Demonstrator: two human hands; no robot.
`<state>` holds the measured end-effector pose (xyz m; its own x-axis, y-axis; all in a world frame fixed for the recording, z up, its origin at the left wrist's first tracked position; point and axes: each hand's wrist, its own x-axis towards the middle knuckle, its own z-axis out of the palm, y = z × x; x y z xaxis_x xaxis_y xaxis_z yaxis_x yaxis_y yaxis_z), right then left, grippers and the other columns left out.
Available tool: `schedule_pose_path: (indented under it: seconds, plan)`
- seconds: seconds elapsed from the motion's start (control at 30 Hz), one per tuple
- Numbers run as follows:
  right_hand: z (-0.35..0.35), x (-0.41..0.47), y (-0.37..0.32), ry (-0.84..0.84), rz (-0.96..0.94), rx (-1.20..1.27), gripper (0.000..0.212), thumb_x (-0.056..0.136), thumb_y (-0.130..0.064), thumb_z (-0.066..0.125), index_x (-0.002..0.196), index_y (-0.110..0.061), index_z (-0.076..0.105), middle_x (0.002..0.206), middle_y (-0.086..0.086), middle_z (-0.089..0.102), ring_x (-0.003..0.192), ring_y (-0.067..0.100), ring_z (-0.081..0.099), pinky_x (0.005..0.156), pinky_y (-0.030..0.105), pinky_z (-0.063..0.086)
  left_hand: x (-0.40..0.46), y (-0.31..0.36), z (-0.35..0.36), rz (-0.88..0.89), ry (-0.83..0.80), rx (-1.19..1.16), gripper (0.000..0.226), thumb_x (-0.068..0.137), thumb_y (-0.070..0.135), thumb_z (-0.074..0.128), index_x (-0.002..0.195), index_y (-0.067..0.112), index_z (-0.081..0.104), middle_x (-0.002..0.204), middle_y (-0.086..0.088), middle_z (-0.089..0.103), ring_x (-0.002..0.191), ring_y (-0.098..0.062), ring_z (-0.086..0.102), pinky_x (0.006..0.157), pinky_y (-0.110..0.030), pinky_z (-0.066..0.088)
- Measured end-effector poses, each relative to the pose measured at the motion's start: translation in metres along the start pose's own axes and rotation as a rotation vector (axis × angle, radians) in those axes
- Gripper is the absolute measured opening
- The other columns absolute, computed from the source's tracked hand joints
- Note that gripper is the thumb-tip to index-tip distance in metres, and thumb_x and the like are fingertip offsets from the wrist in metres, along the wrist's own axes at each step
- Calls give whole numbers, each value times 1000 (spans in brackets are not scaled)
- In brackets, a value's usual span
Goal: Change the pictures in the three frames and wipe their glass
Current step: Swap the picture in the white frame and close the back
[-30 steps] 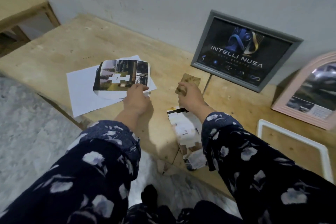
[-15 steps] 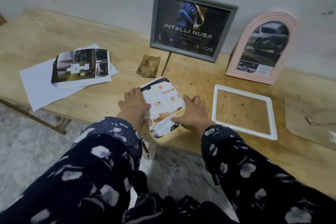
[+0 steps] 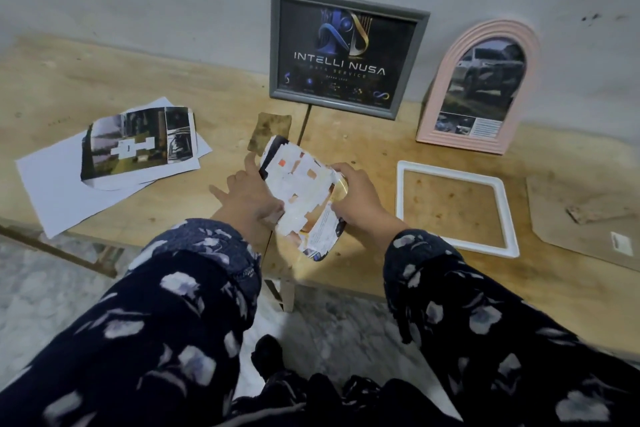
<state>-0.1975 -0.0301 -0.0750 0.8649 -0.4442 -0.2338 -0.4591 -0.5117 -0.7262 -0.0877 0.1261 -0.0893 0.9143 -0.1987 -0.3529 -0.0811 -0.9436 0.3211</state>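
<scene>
Both hands hold a printed picture [image 3: 299, 196], mostly white with orange patches, lifted a little off the wooden table [image 3: 363, 149]. My left hand [image 3: 247, 196] grips its left edge with the index finger pointing out. My right hand [image 3: 356, 196] pinches its right edge. A grey frame [image 3: 346, 52] with a dark logo print leans on the wall. Right of it leans a pink arched frame [image 3: 485, 87] with a car picture. An empty white square frame [image 3: 453, 208] lies flat on the table. A brown cloth [image 3: 270, 132] lies behind the picture.
A stack of prints on white sheets [image 3: 114, 156] lies at the left of the table. A brown backing board [image 3: 588, 215] with a small stand lies at the far right. The table's front edge runs just below my hands, with tiled floor [image 3: 41, 295] beneath.
My left hand left the stack of prints and my right hand let go of the brown cloth. Both hands came to the picture at the table edge and raised it off the table.
</scene>
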Motion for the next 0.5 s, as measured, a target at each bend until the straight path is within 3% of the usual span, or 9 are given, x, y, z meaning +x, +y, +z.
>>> schedule_pose_path:
  seconds: [0.1,0.13,0.2,0.27,0.4,0.5]
  plan:
    - [-25,6,-1,80,-11,85,70,78,2,67,136,-30,44,132,7,40,112,19,47,83,20,38,9,3,-11,72,169,-253,58,83,23,62,127,23,23,114,-9,55,110,-33,51,101,-54,30]
    - [-36,9,-1,141,6,123,74,76,2,70,137,-31,42,134,6,39,111,15,45,83,20,38,12,7,-15,147,194,-335,46,85,14,56,119,21,25,108,-10,54,99,-33,54,89,-46,38]
    - [-53,14,1,303,50,188,75,75,2,73,135,-29,40,136,4,39,114,13,43,87,20,40,14,21,-23,281,170,-441,35,86,0,48,110,17,28,100,-9,51,84,-27,52,69,-34,35]
    - [-71,18,7,487,91,223,67,76,2,72,130,-25,42,133,4,42,117,17,46,92,24,43,22,46,-22,376,145,-475,26,88,-4,45,105,14,37,100,-8,51,83,-23,48,67,-28,32]
    - [-98,14,24,680,160,273,53,82,3,65,124,-24,47,130,3,44,113,16,49,84,19,41,23,91,1,456,106,-570,20,95,-3,42,94,15,51,118,-15,55,102,-26,53,75,-15,35]
    - [-114,6,52,630,208,247,56,86,-3,63,131,-28,44,142,2,37,123,18,45,95,24,41,-2,121,21,455,60,-632,21,96,-6,38,97,13,49,121,-15,51,100,-22,50,61,-2,34]
